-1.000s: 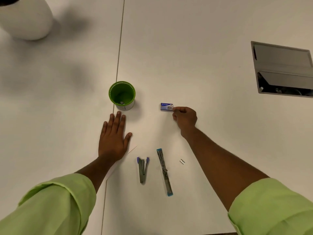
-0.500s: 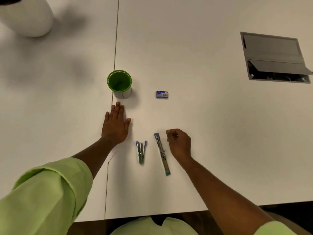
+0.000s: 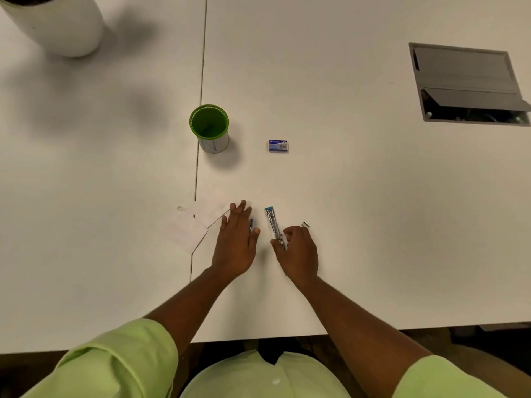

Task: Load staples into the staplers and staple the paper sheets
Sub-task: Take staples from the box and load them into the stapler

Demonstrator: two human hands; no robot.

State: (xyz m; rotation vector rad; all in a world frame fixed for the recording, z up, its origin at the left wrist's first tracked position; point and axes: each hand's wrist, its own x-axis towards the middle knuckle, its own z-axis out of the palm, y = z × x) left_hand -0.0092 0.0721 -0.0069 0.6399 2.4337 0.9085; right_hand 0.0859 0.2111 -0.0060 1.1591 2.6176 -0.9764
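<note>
A long blue-tipped stapler (image 3: 272, 222) lies opened out flat on the white table (image 3: 359, 225). My right hand (image 3: 298, 251) curls around its near half, thumb and forefinger pinching the metal. A short staple strip (image 3: 305, 224) shows just beyond that hand's knuckles. My left hand (image 3: 235, 239) lies flat, fingers together, over a small purple-tipped stapler (image 3: 251, 224), of which only a sliver shows. White paper sheets (image 3: 186, 231) lie just left of my left hand. The blue staple box (image 3: 278, 145) sits farther back.
A green cup (image 3: 209, 127) stands behind the papers by the table seam. At the far right an open grey cable hatch (image 3: 465, 84) is set into the table. A white rounded object (image 3: 57, 24) fills the far left corner. The table's front edge (image 3: 258, 338) is near my body.
My right hand left the staple box, came back past the staple strip and closed on the long stapler. My left hand slid right off the papers onto the small stapler.
</note>
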